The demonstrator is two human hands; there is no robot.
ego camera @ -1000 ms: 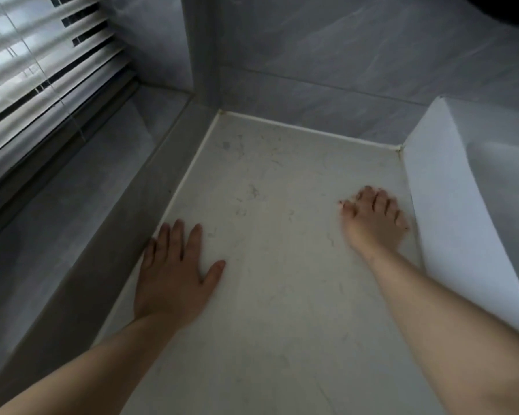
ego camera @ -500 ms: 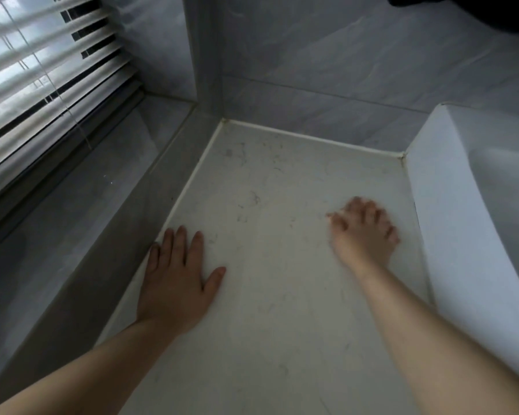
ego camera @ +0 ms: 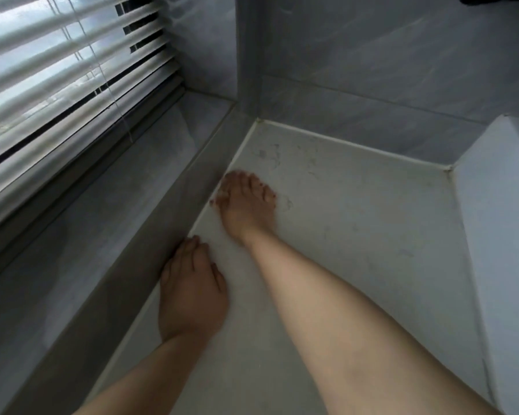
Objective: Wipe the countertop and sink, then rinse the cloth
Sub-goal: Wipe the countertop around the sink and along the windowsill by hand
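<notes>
two-handed, left hand [ego camera: 192, 292], right hand [ego camera: 246, 205] along countertop [ego camera: 357, 235] edge, fingers [ego camera: 243, 182] together, bare surface rightward

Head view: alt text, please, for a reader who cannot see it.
Two bare hands rest on a scuffed white countertop, the right hand ahead of the left hand, both beside the grey window ledge. White slatted blinds hang upper left; a white sink basin stands right. No cloth shows.

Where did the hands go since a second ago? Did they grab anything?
The right hand slid left across the countertop, away from the sink and over to the ledge under the window. No cloth shows, and neither hand visibly grabbed or dropped anything. The left hand stayed resting at the countertop's left edge.
</notes>
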